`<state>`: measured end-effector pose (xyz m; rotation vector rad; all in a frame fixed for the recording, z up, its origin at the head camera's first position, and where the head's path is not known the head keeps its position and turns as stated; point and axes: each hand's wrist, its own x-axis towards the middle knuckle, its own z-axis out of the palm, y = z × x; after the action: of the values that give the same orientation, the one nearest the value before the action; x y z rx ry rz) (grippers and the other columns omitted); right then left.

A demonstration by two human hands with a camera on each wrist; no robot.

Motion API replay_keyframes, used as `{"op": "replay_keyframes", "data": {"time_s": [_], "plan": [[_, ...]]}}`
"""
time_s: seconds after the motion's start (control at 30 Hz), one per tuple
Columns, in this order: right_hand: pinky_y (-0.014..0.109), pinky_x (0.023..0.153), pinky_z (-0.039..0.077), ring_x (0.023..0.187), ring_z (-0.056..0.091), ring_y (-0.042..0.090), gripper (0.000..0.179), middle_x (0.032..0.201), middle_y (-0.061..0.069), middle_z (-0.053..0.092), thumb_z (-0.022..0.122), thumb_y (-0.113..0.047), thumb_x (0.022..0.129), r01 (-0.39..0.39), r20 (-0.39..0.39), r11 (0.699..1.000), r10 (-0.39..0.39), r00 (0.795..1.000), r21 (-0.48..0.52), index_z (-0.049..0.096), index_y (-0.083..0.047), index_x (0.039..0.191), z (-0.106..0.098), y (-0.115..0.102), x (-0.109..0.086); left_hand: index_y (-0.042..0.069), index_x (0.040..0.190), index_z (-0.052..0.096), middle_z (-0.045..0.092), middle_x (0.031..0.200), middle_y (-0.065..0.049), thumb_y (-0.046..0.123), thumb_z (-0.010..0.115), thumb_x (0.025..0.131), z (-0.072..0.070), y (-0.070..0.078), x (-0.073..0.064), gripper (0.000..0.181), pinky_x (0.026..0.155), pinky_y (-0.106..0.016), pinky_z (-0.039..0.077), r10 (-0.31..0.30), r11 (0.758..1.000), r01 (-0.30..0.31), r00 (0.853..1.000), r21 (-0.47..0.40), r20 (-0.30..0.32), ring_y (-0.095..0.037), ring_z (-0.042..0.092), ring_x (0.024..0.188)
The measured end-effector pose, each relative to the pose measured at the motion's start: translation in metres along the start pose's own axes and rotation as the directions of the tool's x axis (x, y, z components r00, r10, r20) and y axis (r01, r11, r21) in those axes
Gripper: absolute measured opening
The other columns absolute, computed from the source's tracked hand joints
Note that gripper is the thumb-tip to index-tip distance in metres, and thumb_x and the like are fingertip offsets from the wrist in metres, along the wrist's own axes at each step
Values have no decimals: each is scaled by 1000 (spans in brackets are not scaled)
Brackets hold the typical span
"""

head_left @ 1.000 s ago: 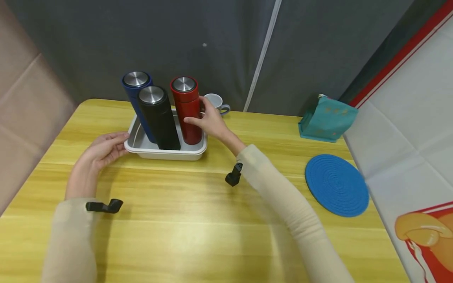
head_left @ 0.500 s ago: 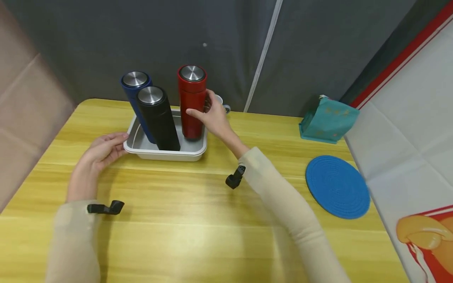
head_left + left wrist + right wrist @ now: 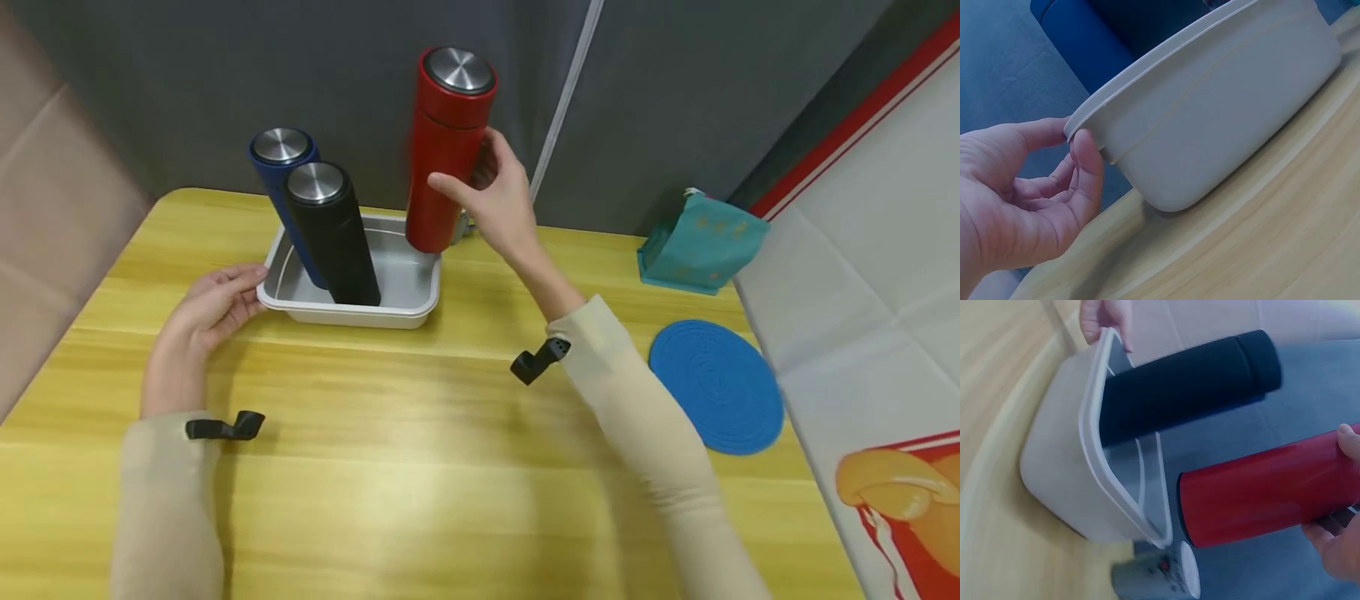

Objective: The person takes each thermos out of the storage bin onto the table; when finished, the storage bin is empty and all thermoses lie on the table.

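My right hand (image 3: 504, 196) grips a red thermos (image 3: 450, 158) by its side, thumb on the near face, fingers behind. The thermos hangs slightly tilted above the right back edge of a grey-white rectangular tub (image 3: 352, 311). In the right wrist view its dark-rimmed base (image 3: 1184, 509) is outside and apart from the tub. A black thermos (image 3: 336, 237) and a blue thermos (image 3: 277, 179) stand leaning in the tub's left half, the black one in front. At the tub's left corner, my left hand (image 3: 210, 308) pinches the rim (image 3: 1147, 61) between thumb and finger.
A white mug (image 3: 1154, 575) with a printed pattern stands behind the tub's right end, mostly hidden in the head view. On the right are a teal bag (image 3: 701, 242) and a round blue mat (image 3: 716, 386). A grey curtain (image 3: 360, 92) hangs behind the wooden table (image 3: 375, 450).
My right hand has lifted the red thermos out of the tub, up and to the right. The left hand keeps its hold on the rim; the other two thermoses stay put.
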<state>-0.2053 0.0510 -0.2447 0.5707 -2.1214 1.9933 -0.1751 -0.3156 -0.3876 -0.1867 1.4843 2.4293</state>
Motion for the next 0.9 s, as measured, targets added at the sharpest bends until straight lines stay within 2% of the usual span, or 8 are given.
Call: {"op": "replay_keyframes", "data": {"time_s": [0.13, 0.27, 0.47, 0.63, 0.77, 0.9], "plan": [[28, 96, 45, 111, 56, 23, 60, 122, 16, 58, 75, 0, 80, 35, -47, 999, -35, 998, 1, 46, 5, 132, -22, -10, -3, 1, 102, 65, 68, 92, -10, 6, 57, 97, 9, 3, 5, 10, 68, -25, 53, 19, 999, -18, 999, 34, -29, -16, 65, 81], [31, 97, 46, 111, 57, 24, 59, 122, 17, 58, 75, 0, 80, 32, -85, 998, -37, 996, -60, 47, 5, 132, -44, -1, -9, 1, 101, 64, 67, 90, -10, 6, 58, 96, 17, 1, 8, 9, 67, -25, 53, 10, 999, -8, 999, 46, -40, -16, 64, 78], [32, 98, 45, 113, 56, 25, 59, 125, 17, 57, 75, -1, 81, -51, -132, 995, 40, 990, -84, 46, 4, 133, -66, 24, -21, 2, 100, 64, 67, 89, -9, 7, 58, 97, 19, -4, 15, 8, 66, -25, 53, 4, 997, -2, 999, 72, -39, -15, 64, 78], [29, 98, 45, 115, 55, 21, 64, 128, 13, 56, 78, -9, 81, -128, -150, 986, 111, 983, -108, 46, 0, 136, -72, 60, -26, 1, 99, 63, 65, 86, -9, 7, 59, 96, 14, -3, 12, 8, 64, -25, 51, -7, 997, 10, 999, 76, -39, -15, 62, 75], [31, 95, 48, 112, 58, 20, 65, 126, 11, 59, 81, -18, 80, -151, -170, 976, 125, 978, -155, 49, -2, 135, -72, 87, -32, 0, 101, 61, 66, 86, -10, 5, 56, 97, 12, -6, 7, 8, 63, -25, 52, -10, 999, 10, 1000, 52, -3, -16, 63, 74], [33, 93, 49, 109, 59, 22, 63, 123, 12, 61, 81, -16, 80, -141, -177, 976, 112, 978, -164, 51, 0, 132, -74, 100, -41, -1, 101, 60, 66, 87, -11, 3, 55, 98, 15, -15, 3, 7, 64, -26, 52, -17, 1000, 16, 1000, 27, 26, -17, 63, 74]]}}
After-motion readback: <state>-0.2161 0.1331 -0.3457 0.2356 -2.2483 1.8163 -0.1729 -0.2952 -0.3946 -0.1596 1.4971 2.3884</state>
